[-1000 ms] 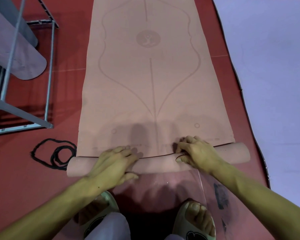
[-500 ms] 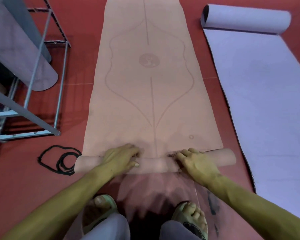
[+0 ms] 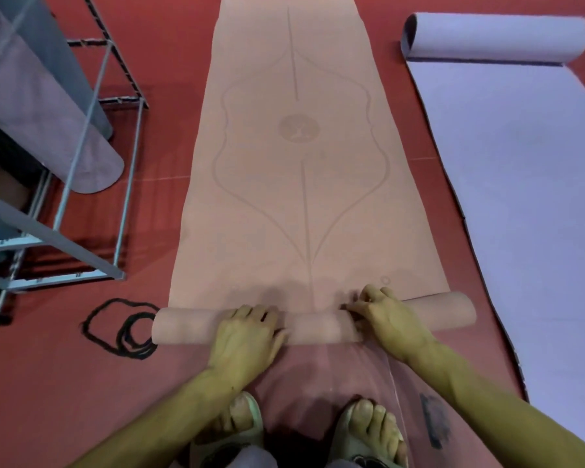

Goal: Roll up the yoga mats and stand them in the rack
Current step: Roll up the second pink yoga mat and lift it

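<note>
A pink yoga mat (image 3: 298,184) with a printed outline lies flat on the red floor, running away from me. Its near end is wound into a roll (image 3: 190,325) lying across in front of my feet. My left hand (image 3: 247,336) lies over the roll left of its middle, fingers curled over the top. My right hand (image 3: 389,319) is on the roll right of its middle, fingers bent over the far side. A lilac mat (image 3: 520,184) lies spread out on the right, its far end curled (image 3: 493,37). The metal rack (image 3: 92,136) stands at the left.
Rolled grey and mauve mats (image 3: 48,106) lean in the rack at the left. A black cord (image 3: 125,327) lies coiled on the floor just left of the roll's end. My sandalled feet (image 3: 368,430) are right behind the roll. A dark smudge (image 3: 434,422) marks the floor at my right.
The roll has moved forward along the pink mat with both hands on it. The view has tilted up, bringing the lilac mat's curled far end into sight.
</note>
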{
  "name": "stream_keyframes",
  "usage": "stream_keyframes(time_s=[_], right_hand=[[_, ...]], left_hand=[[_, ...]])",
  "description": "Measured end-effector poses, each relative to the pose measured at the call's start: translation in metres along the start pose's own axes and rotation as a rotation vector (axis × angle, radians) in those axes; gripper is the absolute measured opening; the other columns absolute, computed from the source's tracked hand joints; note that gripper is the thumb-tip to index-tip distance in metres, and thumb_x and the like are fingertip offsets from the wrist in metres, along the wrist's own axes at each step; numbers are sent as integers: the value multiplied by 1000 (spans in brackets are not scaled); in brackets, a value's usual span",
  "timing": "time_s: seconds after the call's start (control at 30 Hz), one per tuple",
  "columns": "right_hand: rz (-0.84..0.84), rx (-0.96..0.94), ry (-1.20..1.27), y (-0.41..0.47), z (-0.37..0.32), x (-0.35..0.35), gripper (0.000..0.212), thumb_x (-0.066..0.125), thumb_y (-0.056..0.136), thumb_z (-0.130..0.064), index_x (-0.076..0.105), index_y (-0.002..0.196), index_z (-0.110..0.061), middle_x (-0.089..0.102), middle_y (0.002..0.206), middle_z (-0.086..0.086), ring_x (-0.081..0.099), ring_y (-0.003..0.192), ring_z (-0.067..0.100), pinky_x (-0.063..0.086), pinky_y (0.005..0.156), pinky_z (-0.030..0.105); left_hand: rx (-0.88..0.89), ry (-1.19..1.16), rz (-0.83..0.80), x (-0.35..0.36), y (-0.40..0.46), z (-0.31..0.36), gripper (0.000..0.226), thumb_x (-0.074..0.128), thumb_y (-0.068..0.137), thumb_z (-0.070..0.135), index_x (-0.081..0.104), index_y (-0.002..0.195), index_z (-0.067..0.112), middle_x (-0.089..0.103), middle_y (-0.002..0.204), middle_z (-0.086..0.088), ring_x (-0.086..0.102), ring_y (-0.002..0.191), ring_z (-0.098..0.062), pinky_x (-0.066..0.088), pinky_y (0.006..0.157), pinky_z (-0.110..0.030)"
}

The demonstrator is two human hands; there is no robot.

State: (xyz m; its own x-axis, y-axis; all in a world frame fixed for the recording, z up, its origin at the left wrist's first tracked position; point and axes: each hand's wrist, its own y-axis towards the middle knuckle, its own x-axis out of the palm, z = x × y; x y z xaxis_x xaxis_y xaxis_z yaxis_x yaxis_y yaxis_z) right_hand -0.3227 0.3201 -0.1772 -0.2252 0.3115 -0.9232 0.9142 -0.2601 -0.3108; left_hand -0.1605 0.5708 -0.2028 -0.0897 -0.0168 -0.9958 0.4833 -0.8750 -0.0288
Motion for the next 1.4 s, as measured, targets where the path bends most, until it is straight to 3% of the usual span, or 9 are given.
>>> stream_keyframes(time_s=[0.1, 0.27, 0.4, 0.5, 0.63, 0.73, 0.9, 1.13, 1.4], right_hand=[[50, -16, 33, 4, 6, 9, 36, 74, 89, -21, 72, 125, -22, 57, 106, 5, 55, 86, 33, 57, 76, 48], [80, -2, 61, 18, 18, 13, 21, 71, 90, -18, 61, 108, -16, 57, 99, 4, 56, 87, 34, 52, 82, 54], [148, 48, -57, 21, 18, 14, 15, 74, 90, -28, 68, 104, -25, 61, 102, 3, 56, 89, 34, 49, 67, 43], [233, 45, -189, 18, 8, 14, 17, 76, 84, -33, 74, 98, -24, 59, 98, 6, 56, 83, 35, 46, 62, 41], [147, 68, -103, 11, 3, 5, 48, 46, 91, -60, 73, 110, -26, 60, 102, 0, 55, 91, 32, 56, 70, 44], [53, 66, -106, 3, -2, -2, 62, 63, 80, -70, 64, 127, -29, 60, 109, -3, 55, 101, 31, 56, 83, 47], [135, 82, -72, 9, 4, -1, 56, 78, 76, -62, 67, 122, -32, 67, 100, -9, 61, 95, 25, 51, 84, 39], [217, 23, -74, 26, 19, 4, 42, 62, 89, -66, 54, 108, -30, 65, 91, -10, 60, 89, 22, 47, 73, 38], [312, 138, -46, 38, 19, 4, 34, 65, 91, -59, 72, 112, -32, 56, 107, 0, 50, 96, 29, 51, 78, 42]], left_hand=[[28, 29, -88, 0, 6, -3, 72, 55, 82, 77, 72, 121, 19, 74, 101, 2, 69, 86, -25, 55, 71, -38], [53, -52, -79, 2, 19, -23, 66, 49, 87, 80, 68, 128, 32, 74, 111, 9, 69, 97, -23, 55, 80, -40], [54, -97, -160, -6, 37, -33, 81, 29, 86, 92, 60, 141, 40, 73, 122, 9, 71, 107, -24, 55, 86, -41], [-51, -209, -266, -14, 50, -38, 75, 45, 82, 89, 49, 140, 40, 71, 128, 7, 68, 115, -26, 52, 90, -39], [-101, -221, -356, -19, 55, -38, 57, 60, 86, 79, 49, 121, 36, 71, 120, 5, 67, 112, -28, 47, 83, -38], [-122, -227, -364, -20, 55, -33, 52, 60, 88, 76, 50, 119, 34, 71, 119, 3, 66, 113, -28, 46, 83, -38], [-149, -271, -344, -22, 63, -33, 52, 60, 89, 75, 61, 125, 37, 64, 122, 6, 61, 118, -25, 46, 85, -36], [-43, -26, 38, -10, 48, -22, 47, 51, 94, 64, 67, 125, 32, 61, 99, 6, 62, 90, -24, 46, 73, -40], [-21, -110, -23, -13, 44, -37, 62, 70, 82, 66, 62, 132, 31, 66, 112, 8, 66, 101, -23, 53, 85, -42]])
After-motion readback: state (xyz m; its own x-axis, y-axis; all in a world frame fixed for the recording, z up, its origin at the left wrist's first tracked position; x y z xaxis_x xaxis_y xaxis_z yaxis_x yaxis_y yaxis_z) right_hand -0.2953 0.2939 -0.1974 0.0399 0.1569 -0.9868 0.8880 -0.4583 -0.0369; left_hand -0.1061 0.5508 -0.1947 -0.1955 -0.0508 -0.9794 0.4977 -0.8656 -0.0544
